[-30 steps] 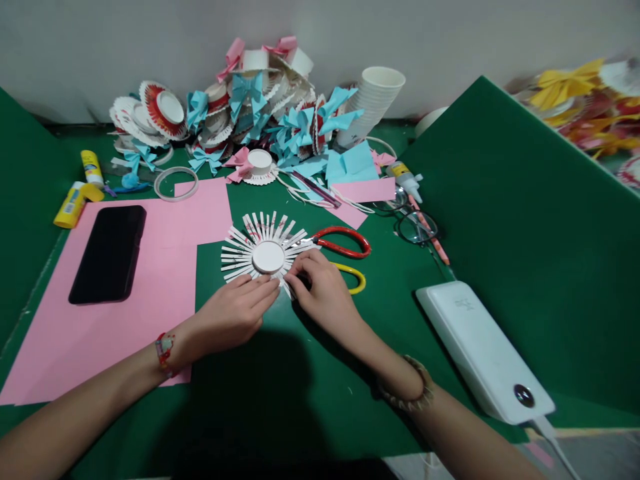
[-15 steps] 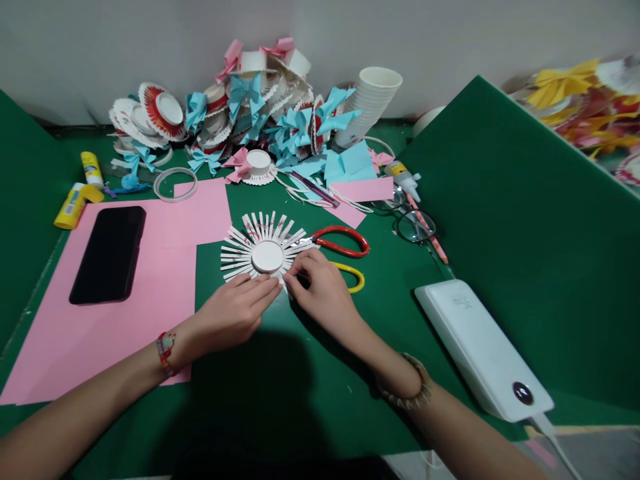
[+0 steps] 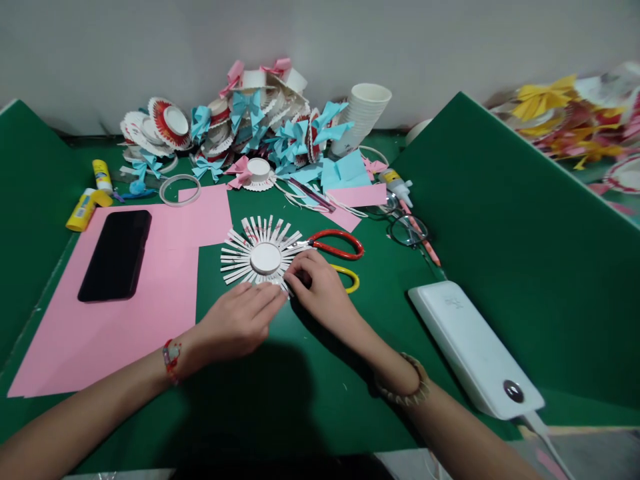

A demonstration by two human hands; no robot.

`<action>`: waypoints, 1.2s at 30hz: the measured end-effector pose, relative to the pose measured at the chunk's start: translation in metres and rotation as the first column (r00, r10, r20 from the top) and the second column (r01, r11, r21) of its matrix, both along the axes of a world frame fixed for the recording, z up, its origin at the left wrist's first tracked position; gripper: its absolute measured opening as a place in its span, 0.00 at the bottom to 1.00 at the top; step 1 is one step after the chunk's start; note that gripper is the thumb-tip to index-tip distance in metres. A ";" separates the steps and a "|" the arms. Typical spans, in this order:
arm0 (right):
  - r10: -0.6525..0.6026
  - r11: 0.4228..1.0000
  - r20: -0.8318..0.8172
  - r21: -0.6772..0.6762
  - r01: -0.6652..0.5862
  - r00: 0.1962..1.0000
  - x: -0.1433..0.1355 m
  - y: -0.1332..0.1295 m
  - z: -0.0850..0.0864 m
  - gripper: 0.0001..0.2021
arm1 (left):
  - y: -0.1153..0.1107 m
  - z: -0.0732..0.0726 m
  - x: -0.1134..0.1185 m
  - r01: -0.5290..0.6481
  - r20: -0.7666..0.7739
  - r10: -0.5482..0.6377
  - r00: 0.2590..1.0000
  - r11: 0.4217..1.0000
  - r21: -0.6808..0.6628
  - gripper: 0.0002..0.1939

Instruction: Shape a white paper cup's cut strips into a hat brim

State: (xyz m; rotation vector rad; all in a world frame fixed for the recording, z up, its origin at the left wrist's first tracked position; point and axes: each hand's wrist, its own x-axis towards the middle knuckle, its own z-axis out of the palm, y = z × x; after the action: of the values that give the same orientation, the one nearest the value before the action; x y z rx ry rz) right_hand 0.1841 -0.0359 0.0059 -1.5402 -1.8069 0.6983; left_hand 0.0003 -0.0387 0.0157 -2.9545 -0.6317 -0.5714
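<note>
A white paper cup cut into a fan of strips (image 3: pixel 265 258) lies base up on the green table, its strips spread round the round base. My right hand (image 3: pixel 320 283) pinches a strip at the cup's lower right with thumb and forefinger. At the lower edge, the fingers of my left hand (image 3: pixel 247 317) are bent together over the strip ends, close to the right fingertips; the left thumb is hidden. Scissors with one red handle (image 3: pixel 337 245) and one yellow handle (image 3: pixel 354 280) lie just beyond my right hand, their blades partly beneath the strips.
Pink paper (image 3: pixel 150 340) bears a black phone (image 3: pixel 116 255) on the left, near glue sticks (image 3: pixel 83 210) and a tape ring (image 3: pixel 180 191). Finished paper cup pieces with bows (image 3: pixel 247 110) and stacked cups (image 3: pixel 367 107) stand behind. Glasses (image 3: pixel 409 231) and a white power bank (image 3: pixel 473 347) lie right.
My left hand has drawn slightly down and right, off the strips near the base, its fingertips closer to my right hand. The right hand keeps its pinch. The view has shifted slightly.
</note>
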 end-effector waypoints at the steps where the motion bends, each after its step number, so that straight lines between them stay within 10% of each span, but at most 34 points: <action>1: -0.001 1.000 -0.026 0.002 0.001 1.000 0.000 0.000 0.000 0.06 | -0.008 0.003 0.001 -0.002 0.059 0.006 0.998 0.998 -0.069 0.17; 3: -0.008 1.000 -0.093 0.010 0.009 0.996 0.001 0.001 0.001 0.06 | -0.028 0.009 0.005 -0.007 0.150 0.073 0.986 0.915 -0.403 0.14; 6: -0.037 0.999 -0.202 0.030 0.043 0.979 0.002 0.001 0.003 0.06 | -0.051 0.008 0.013 0.054 0.204 0.244 0.948 0.509 -0.859 0.11; 10: -0.087 0.996 -0.348 -0.023 0.084 0.933 0.003 0.001 0.006 0.05 | -0.048 0.000 0.025 0.187 0.080 0.648 0.757 -0.098 -0.977 0.11; 12: -0.109 0.994 -0.404 -0.068 0.089 0.908 0.002 0.001 0.006 0.05 | -0.034 -0.001 0.030 0.370 0.029 0.817 0.575 -0.228 -0.901 0.12; 14: -0.125 0.991 -0.439 -0.097 0.091 0.890 0.001 0.001 0.004 0.06 | -0.021 0.001 0.033 0.477 0.007 0.899 0.439 -0.226 -0.849 0.13; 22: -0.126 0.990 -0.433 -0.115 0.083 0.892 -0.002 0.000 0.004 0.06 | 0.002 0.006 0.043 0.512 0.003 0.961 0.275 -0.143 -0.847 0.07; 30: -0.114 0.992 -0.396 -0.097 0.082 0.911 -0.002 -0.002 0.009 0.05 | 0.005 0.005 0.047 0.435 0.032 0.956 0.292 -0.103 -0.895 0.10; 36: -0.169 0.985 -0.432 -0.100 0.140 0.886 -0.005 -0.006 0.013 0.05 | 0.008 -0.004 0.045 0.125 0.245 0.883 0.399 0.212 -0.969 0.07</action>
State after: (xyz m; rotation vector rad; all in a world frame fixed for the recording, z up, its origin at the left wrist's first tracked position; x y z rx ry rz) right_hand 0.1787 -0.0418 0.0187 -1.4089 -1.3209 0.9485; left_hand 0.0454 -0.0310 0.0122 -2.4421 -2.7484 -2.2231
